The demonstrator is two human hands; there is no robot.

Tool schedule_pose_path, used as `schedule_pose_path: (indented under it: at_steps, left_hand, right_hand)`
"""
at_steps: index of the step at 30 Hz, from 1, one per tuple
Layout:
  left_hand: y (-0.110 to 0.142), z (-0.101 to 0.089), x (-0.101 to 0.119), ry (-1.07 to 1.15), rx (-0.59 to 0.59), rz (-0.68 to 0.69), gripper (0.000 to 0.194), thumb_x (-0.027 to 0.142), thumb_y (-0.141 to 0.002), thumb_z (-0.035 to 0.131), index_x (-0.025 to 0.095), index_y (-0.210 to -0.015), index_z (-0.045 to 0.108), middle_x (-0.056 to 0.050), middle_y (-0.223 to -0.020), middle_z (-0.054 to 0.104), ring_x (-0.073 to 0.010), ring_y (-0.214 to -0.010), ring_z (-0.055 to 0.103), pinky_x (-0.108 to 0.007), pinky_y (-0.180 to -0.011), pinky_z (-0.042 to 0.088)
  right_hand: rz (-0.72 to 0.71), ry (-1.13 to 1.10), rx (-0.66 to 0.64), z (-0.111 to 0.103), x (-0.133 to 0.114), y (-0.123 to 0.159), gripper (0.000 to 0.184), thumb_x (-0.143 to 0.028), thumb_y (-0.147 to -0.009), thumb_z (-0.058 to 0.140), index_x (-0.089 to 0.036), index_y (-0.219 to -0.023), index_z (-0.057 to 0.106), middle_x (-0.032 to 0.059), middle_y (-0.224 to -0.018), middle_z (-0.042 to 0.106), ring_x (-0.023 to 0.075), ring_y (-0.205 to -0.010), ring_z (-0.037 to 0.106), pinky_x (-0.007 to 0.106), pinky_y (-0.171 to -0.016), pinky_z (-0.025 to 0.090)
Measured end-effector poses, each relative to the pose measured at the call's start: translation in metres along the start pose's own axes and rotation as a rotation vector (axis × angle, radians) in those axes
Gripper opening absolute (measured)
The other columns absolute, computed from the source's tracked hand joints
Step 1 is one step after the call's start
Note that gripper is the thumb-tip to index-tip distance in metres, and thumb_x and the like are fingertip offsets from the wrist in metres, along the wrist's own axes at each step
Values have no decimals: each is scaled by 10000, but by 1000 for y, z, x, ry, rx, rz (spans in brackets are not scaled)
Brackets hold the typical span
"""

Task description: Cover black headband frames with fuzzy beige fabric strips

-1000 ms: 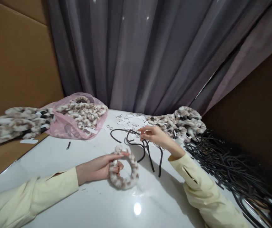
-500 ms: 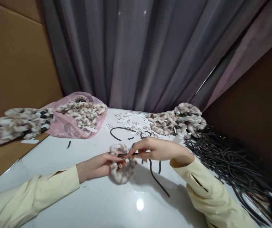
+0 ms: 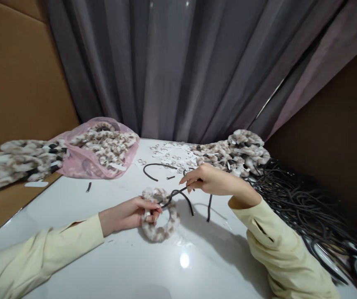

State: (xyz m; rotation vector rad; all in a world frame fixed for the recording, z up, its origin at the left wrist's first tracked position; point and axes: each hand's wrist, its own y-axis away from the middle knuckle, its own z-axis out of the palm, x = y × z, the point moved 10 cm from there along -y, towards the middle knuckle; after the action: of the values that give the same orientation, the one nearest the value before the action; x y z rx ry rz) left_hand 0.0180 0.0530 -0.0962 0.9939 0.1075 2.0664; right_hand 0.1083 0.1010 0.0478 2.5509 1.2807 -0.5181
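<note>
My left hand (image 3: 139, 212) is closed on a fluffy white and brown ring (image 3: 158, 234), held by its left side just above the table. A thin black cord (image 3: 174, 194) runs from the ring, crosses over itself in a loop, and one loose end hangs down to the right of the ring. Up and to the right, my right hand (image 3: 208, 180) pinches the other end of the cord between thumb and fingers. How the cord joins the ring is hidden behind my left fingers.
A pink plastic bag (image 3: 72, 164) full of fluffy rings stands at the left back, beside a fluffy pile (image 3: 32, 160). More fluffy rings (image 3: 243, 149) lie at the right back. Black cords (image 3: 309, 207) heap along the right. Small metal rings and white tags (image 3: 174, 155) are scattered behind.
My right hand has moved up and right, away from the fluffy ring, drawing the cord out with it. A crossed loop now shows in the cord. My left hand keeps its hold.
</note>
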Motion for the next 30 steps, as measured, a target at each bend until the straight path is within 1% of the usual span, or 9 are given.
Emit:
schedule_pose_path:
  at_steps: [4,7,9,12,16,20,24,28,30]
  left_hand:
    - [0,0,-1,10,8,-11,77,75,-626,706,60,-621,631,-70,-655,620,-87,-542,539,-172,-521,404]
    - [-1,-2,0,19,10,1,71,75,-651,701,33,-693,663,-79,-707,623,-82,-574,548,-165,-522,400]
    - [-2,-3,-1,27,9,1,84,73,-654,700,27,-718,673,-79,-722,622,-79,-581,545,-163,-517,396]
    - [-2,-4,0,6,4,13,93,79,-646,700,22,-718,685,-77,-699,619,-79,-568,533,-158,-501,390]
    - [-3,-1,0,-26,-31,10,95,103,-653,683,27,-710,691,-72,-618,613,-63,-493,473,-165,-505,392]
    - [-2,2,0,-42,-52,7,108,116,-667,665,16,-701,688,-76,-576,607,-58,-472,451,-165,-506,382]
    - [1,6,4,-50,-57,37,191,93,-708,638,46,-884,694,-96,-702,664,-96,-562,544,-192,-585,413]
    - [3,6,5,-2,-59,22,370,17,-687,619,61,-1054,645,-154,-1011,667,-184,-816,624,-275,-779,436]
    - [2,7,4,39,-82,10,367,-11,-664,609,41,-1024,649,-171,-1030,660,-202,-841,627,-294,-807,428]
  right_hand:
    - [105,82,111,-16,15,5,392,15,-732,483,-121,-1041,681,62,-760,726,148,-703,656,209,-653,452]
    - [75,45,162,-20,9,3,497,51,-701,427,-154,-1083,670,57,-880,710,136,-741,631,201,-648,444]
    - [6,26,109,-6,-3,-3,530,85,-660,375,-164,-995,700,59,-944,686,127,-758,611,200,-653,440]
    - [-94,-9,-40,33,-23,-16,486,96,-639,366,-138,-930,678,72,-972,664,136,-830,593,210,-720,438]
    - [-11,-16,-134,76,-21,-30,368,-53,-695,537,-108,-1059,554,86,-924,641,154,-740,574,214,-591,419]
    - [-92,45,-128,87,-28,-34,172,-68,-729,547,-144,-866,618,66,-879,621,138,-726,555,205,-585,383]
    - [-18,72,-72,64,-12,-30,174,-47,-738,536,-159,-796,657,46,-774,645,126,-677,562,202,-594,373]
    - [274,147,171,6,38,-14,116,-110,-761,548,-150,-760,657,57,-733,666,140,-662,575,215,-606,383]
    - [352,166,267,-18,57,-5,154,-113,-758,553,-128,-884,642,86,-797,673,157,-707,583,229,-627,392]
